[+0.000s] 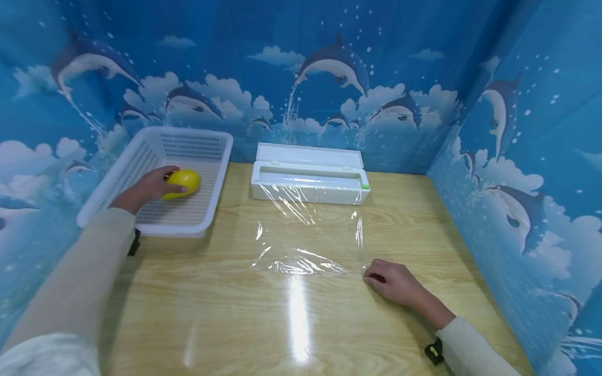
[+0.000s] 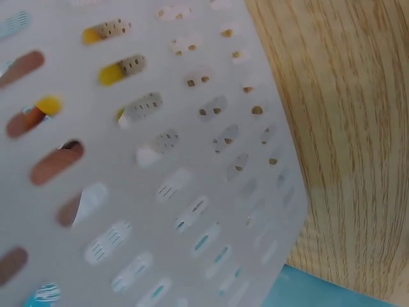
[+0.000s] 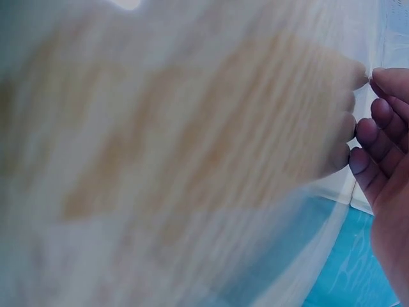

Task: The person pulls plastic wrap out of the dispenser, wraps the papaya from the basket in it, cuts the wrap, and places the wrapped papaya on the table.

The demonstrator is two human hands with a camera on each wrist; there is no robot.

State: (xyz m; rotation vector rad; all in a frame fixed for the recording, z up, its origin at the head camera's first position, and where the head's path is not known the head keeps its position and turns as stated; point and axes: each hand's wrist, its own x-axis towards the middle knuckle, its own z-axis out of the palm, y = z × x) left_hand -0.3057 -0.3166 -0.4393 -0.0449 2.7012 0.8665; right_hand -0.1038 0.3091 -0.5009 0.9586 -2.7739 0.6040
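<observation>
In the head view my left hand [image 1: 152, 185] reaches into a white slotted plastic basket [image 1: 213, 209] and grips a smooth, rounded yellow fruit [image 1: 187, 180]; its exact kind cannot be told. Through the slots of the basket wall, the left wrist view shows bits of the hand [image 2: 59, 164] and of the yellow fruit [image 2: 111, 74]. My right hand [image 1: 392, 282], fingers curled, pinches the near right corner of a sheet of clear cling film [image 1: 305, 261]. That sheet runs from a white cling film dispenser [image 1: 310, 195], whose lid [image 1: 309, 155] is up. The right wrist view is blurred beside the hand [image 3: 390, 147].
A wood-grain table [image 1: 244, 324] carries everything. Blue dolphin-print curtains [image 1: 263, 62] rise behind the basket and dispenser and along both sides. A small green piece [image 1: 365, 186] sits at the dispenser's right end. Light glares on the table front.
</observation>
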